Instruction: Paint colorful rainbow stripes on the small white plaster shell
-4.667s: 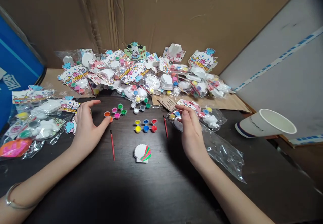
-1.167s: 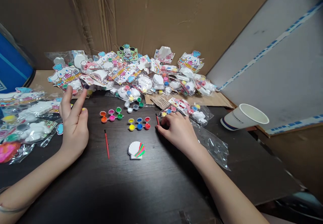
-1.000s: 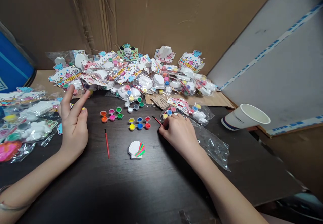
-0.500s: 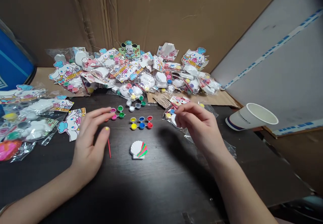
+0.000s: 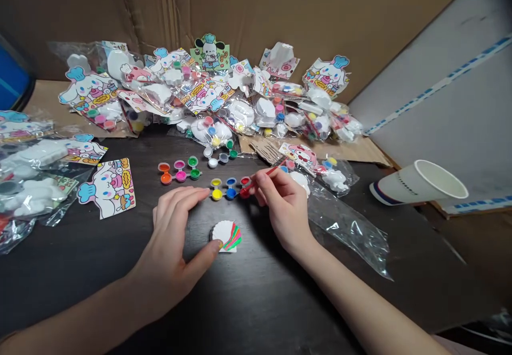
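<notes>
A thin red paintbrush [image 5: 272,173] is pinched in my right hand [image 5: 285,206], its tip at the red paint pot [image 5: 245,183]. That pot belongs to a strip with a yellow paint pot [image 5: 216,194] and a blue paint pot [image 5: 231,192], lids flipped back. My left hand [image 5: 176,243] is open over the table, fingers spread. Its fingertips reach beside the yellow pot, and its thumb lies at the lower left edge of a white plaster shell [image 5: 224,231]. Green, pink and orange stripes cover the shell's right side.
Orange, pink and green paint pots [image 5: 181,175] stand behind my left hand, with a white pot [image 5: 213,162] farther back. Bagged plaster kits [image 5: 240,115] pile against the cardboard, more bags [image 5: 36,195] at left. A paper cup [image 5: 416,184] and plastic wrapper [image 5: 352,227] lie right.
My left hand has come right, to the shell. My right hand has moved left and brought the brush to the red paint. The red stick lying by my left hand is now out of sight.
</notes>
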